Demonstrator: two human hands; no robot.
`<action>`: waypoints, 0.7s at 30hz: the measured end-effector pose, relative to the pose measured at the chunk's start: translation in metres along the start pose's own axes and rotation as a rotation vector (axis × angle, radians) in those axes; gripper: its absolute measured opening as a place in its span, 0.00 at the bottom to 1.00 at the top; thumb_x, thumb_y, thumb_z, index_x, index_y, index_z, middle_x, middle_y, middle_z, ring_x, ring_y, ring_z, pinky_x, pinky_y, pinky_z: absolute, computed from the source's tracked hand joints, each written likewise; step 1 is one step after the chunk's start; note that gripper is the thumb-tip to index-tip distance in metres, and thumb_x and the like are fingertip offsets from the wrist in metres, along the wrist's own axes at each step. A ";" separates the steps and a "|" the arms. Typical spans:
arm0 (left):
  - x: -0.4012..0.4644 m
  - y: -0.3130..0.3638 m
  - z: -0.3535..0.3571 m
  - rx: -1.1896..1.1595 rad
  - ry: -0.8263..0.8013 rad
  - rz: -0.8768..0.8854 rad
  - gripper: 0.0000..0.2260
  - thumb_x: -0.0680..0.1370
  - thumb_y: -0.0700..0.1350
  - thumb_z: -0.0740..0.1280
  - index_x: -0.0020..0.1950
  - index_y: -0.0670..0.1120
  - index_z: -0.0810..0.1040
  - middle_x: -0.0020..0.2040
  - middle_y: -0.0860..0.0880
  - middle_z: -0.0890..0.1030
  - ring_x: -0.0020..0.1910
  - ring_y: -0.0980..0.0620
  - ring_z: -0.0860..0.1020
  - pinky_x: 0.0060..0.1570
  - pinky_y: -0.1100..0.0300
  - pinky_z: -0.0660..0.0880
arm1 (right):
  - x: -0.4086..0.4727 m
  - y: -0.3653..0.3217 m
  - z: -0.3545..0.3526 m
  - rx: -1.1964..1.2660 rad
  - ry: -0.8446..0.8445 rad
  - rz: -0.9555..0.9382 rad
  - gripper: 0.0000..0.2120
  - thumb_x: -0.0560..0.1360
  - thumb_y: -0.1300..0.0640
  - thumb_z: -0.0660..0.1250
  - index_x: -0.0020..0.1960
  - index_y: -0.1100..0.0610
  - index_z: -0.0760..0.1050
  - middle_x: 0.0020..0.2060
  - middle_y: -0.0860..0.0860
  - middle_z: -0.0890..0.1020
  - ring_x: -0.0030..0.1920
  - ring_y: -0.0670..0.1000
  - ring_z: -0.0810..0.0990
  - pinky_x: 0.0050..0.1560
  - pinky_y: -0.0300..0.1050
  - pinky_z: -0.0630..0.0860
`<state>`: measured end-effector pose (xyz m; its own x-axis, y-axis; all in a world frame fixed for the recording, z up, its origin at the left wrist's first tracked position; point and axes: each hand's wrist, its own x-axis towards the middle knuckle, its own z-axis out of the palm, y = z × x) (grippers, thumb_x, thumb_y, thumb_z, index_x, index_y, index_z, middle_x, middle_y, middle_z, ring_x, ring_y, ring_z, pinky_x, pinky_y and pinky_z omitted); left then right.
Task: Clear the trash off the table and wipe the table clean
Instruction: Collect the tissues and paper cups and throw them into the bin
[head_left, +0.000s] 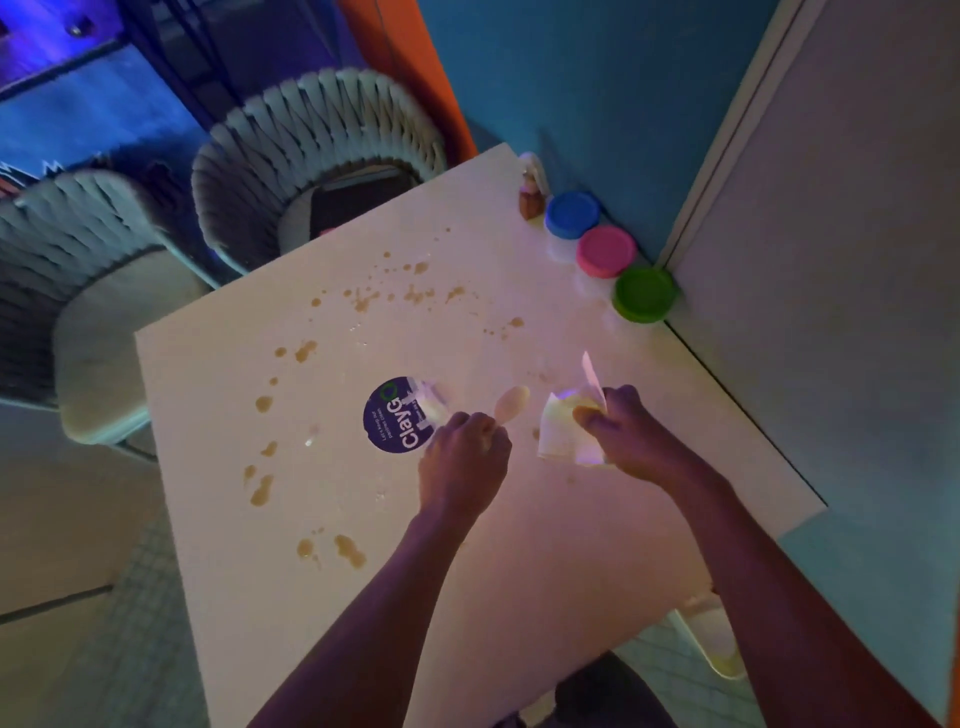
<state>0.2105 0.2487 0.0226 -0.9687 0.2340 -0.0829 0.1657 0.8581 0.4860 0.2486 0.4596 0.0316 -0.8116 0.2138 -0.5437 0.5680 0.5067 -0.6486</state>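
1. Head view: a white square table (322, 509) fills the middle, turned so 1 corner points to 12 o'clock.
2. The left hand (464, 462) sits just below centre, fingers curled round the handle of a pale spoon (511, 402), whose bowl points to 1 o'clock.
3. The right hand (626, 434), at 3 o'clock from the left one, pinches a crumpled piece of white paper (558, 431); a thin strip of it sticks up past the knuckles toward 12 o'clock.
4. A round dark-blue lid printed "ClayGo" (390, 415) lies at 9 o'clock from the left hand, just beside its fingertips, with a clear plastic piece overlapping its right edge.
5. Brown spill spots (261, 491) run in a loose arc over the tabletop, from 7 o'clock by the near edge, up the left side, to 12 o'clock in the far part.
6. 3 small tubs stand in a row along the far right edge at 1 o'clock: a blue-lidded tub (571, 214), a pink-lidded tub (606, 251) and a green-lidded tub (644, 294), each just beside the next.
7. A small brown figure (530, 200) stands at 11 o'clock from the blue tub.
8. 2 woven grey chairs (317, 150) stand beyond the table at 10 to 11 o'clock.
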 end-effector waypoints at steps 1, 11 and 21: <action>-0.010 0.000 0.000 -0.009 -0.010 0.025 0.10 0.79 0.51 0.65 0.45 0.47 0.80 0.44 0.47 0.81 0.43 0.40 0.79 0.39 0.49 0.77 | -0.014 0.004 0.004 0.007 0.025 0.010 0.19 0.82 0.48 0.58 0.66 0.61 0.68 0.60 0.56 0.65 0.57 0.57 0.75 0.61 0.52 0.72; -0.094 0.003 -0.002 -0.116 -0.107 0.229 0.08 0.78 0.51 0.68 0.47 0.48 0.82 0.46 0.48 0.81 0.43 0.41 0.80 0.41 0.52 0.75 | -0.148 0.060 0.051 0.159 0.310 0.148 0.18 0.81 0.50 0.61 0.64 0.62 0.71 0.56 0.55 0.67 0.58 0.57 0.75 0.62 0.52 0.70; -0.188 0.043 0.034 -0.134 -0.381 0.490 0.08 0.79 0.52 0.67 0.50 0.49 0.82 0.48 0.51 0.81 0.43 0.47 0.81 0.42 0.55 0.76 | -0.276 0.168 0.099 0.424 0.528 0.368 0.18 0.80 0.46 0.62 0.65 0.57 0.73 0.53 0.54 0.70 0.55 0.55 0.75 0.58 0.49 0.71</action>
<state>0.4061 0.2571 0.0294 -0.6485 0.7526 -0.1146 0.5249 0.5511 0.6487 0.5821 0.4033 0.0201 -0.4573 0.7306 -0.5071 0.7317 -0.0151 -0.6815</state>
